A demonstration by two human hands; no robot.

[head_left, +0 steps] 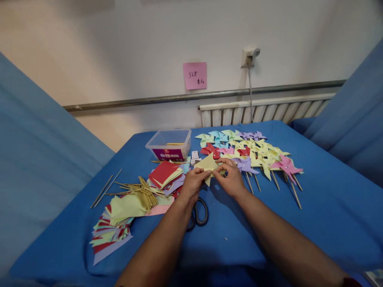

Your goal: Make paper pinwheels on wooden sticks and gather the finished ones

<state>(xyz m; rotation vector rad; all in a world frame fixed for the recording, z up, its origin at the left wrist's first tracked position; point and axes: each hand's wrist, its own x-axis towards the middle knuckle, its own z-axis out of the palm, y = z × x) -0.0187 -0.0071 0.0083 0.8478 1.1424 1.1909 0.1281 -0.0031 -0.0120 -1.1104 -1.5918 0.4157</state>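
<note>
Held above the blue table (314, 223) near its middle: a pale yellow paper piece (207, 164), pinched at its left corner by the left hand (193, 184) and along its right edge by the right hand (230, 178), fingertips pressed together on the sheet. Probably light, thin and easily creased, so best taken by edges and corners. Crowded by scissors (200, 213) just below, paper stacks (165, 175) left, finished pinwheels (254, 153) right; open cloth only on the near side.
</note>
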